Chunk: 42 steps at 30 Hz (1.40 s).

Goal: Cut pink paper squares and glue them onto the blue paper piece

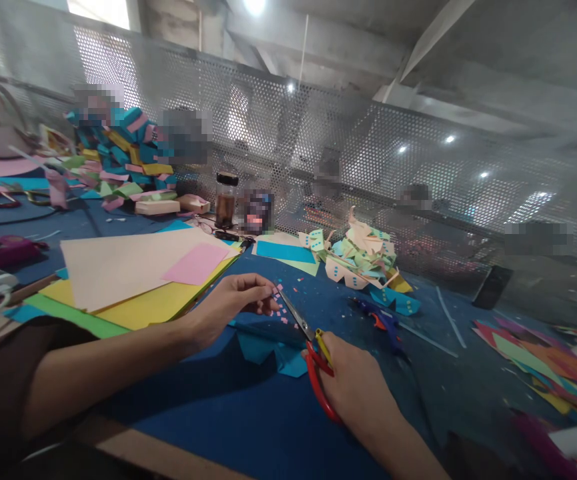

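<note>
My right hand (363, 380) grips a pair of scissors (298, 317) with red handles, blades pointing up and left. A small yellow tube-like piece (323, 345) shows beside the handles; what it is I cannot tell. Close to the blade tips is my left hand (241, 300), its thumb and fingers pinched together; anything between them is too small to make out. Tiny pink paper squares (284, 313) lie scattered on the blue table (208, 413) under the blades. A folded blue paper piece (268, 352) with a zigzag edge lies below both hands.
Coloured sheets (118, 267) are stacked on the left. Folded, dotted paper pieces (361, 257) pile up behind, near a blue glue gun (381, 320). A dark-lidded jar (225, 200) stands by the perforated metal screen (278, 133). More coloured paper (543, 363) lies right.
</note>
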Available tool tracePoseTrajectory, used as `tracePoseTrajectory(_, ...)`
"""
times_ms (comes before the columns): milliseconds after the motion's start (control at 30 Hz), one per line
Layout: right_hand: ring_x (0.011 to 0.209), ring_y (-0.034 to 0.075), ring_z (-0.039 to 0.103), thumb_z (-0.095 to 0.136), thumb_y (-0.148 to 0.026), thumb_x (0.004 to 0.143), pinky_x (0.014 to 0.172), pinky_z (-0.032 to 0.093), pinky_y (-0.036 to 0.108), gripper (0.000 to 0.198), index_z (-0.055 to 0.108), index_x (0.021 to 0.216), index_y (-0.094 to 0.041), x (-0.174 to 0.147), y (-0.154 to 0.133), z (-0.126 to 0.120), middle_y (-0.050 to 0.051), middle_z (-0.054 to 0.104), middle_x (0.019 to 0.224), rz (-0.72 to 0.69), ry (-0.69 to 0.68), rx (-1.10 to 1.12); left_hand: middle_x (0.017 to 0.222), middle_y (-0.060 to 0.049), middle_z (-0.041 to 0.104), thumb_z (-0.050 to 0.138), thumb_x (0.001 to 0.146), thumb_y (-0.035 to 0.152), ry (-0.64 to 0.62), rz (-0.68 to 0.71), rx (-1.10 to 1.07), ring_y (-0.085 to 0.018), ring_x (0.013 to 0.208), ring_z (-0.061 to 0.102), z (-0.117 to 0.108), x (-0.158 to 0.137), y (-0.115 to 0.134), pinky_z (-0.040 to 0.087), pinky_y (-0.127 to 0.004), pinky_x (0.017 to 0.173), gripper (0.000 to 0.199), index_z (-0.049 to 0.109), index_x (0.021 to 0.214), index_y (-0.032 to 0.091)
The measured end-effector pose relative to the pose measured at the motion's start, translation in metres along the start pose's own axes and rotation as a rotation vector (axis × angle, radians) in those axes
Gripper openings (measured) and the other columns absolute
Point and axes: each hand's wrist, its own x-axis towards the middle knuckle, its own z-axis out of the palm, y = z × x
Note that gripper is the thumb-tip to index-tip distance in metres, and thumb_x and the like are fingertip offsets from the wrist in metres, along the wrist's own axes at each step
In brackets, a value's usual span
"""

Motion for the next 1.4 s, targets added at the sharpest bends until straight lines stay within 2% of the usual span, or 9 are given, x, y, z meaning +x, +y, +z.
tracePoseTrajectory(233, 0.058, 0.019, 0.065, 0.047, -0.033, 0.089, 0.048, 0.021, 0.025, 0.018, 0.048, 0.074, -0.023, -0.0006, 0.0002, -0.0002, 0.0, 0.064, 0.063, -0.016, 0.029, -0.012, 0.08, -0.006, 0.072, 0.06, 0.084, 0.031, -0.014, 0.005, -0.031, -0.017, 0.073, 0.062, 0.0, -0.0005, 0.0011, 0.044, -0.029, 0.071, 0.016, 0.067, 0.084, 0.018)
tracePoseTrajectory(367, 0.055, 0.018, 0.063, 0.046, -0.033, 0.088, 0.047, 0.02, 0.025, 0.017, 0.049, 0.075, -0.023, -0.0005, 0.0011, 0.0008, 0.0, 0.065, 0.065, -0.034, 0.037, -0.009, 0.077, -0.005, 0.071, 0.064, 0.082, 0.033, -0.013, 0.003, -0.021, -0.016, 0.072, 0.061, 0.0002, 0.0003, 0.0006, 0.043, -0.029, 0.069, 0.015, 0.067, 0.081, 0.018)
tracePoseTrajectory(700, 0.061, 0.02, 0.066, 0.049, -0.031, 0.088, 0.05, 0.02, 0.027, 0.015, 0.051, 0.077, -0.022, -0.0003, 0.0012, 0.0015, 0.001, 0.067, 0.068, -0.024, 0.011, -0.014, 0.074, -0.003, 0.069, 0.065, 0.084, 0.034, 0.006, -0.01, 0.032, -0.015, 0.07, 0.059, 0.0001, 0.0007, -0.0005, 0.042, -0.027, 0.068, 0.018, 0.067, 0.077, 0.018)
tracePoseTrajectory(1000, 0.066, 0.022, 0.067, 0.053, -0.027, 0.089, 0.051, 0.023, 0.026, 0.011, 0.053, 0.08, -0.022, 0.0022, -0.0012, -0.0045, 0.001, 0.067, 0.069, 0.072, -0.041, -0.022, 0.077, -0.005, 0.071, 0.065, 0.084, 0.035, 0.014, -0.02, 0.038, -0.015, 0.071, 0.059, -0.0009, 0.0014, -0.0006, 0.043, -0.027, 0.069, 0.02, 0.068, 0.077, 0.017)
tracePoseTrajectory(1167, 0.069, 0.022, 0.068, 0.053, -0.024, 0.091, 0.053, 0.024, 0.026, 0.009, 0.054, 0.082, -0.022, 0.0024, -0.0006, -0.0058, 0.001, 0.069, 0.075, 0.074, -0.054, -0.02, 0.079, -0.005, 0.072, 0.066, 0.084, 0.037, 0.014, -0.025, 0.037, -0.014, 0.072, 0.059, -0.0023, 0.0032, -0.0029, 0.044, -0.026, 0.071, 0.022, 0.067, 0.077, 0.016)
tracePoseTrajectory(1400, 0.07, 0.023, 0.068, 0.053, -0.035, 0.093, 0.053, 0.025, 0.027, 0.015, 0.053, 0.086, -0.022, 0.0014, 0.0012, -0.0028, 0.002, 0.069, 0.083, 0.043, -0.03, -0.019, 0.079, -0.004, 0.072, 0.067, 0.083, 0.036, 0.019, -0.01, 0.021, -0.014, 0.071, 0.058, -0.0032, 0.0047, -0.0037, 0.043, -0.026, 0.07, 0.02, 0.068, 0.078, 0.017)
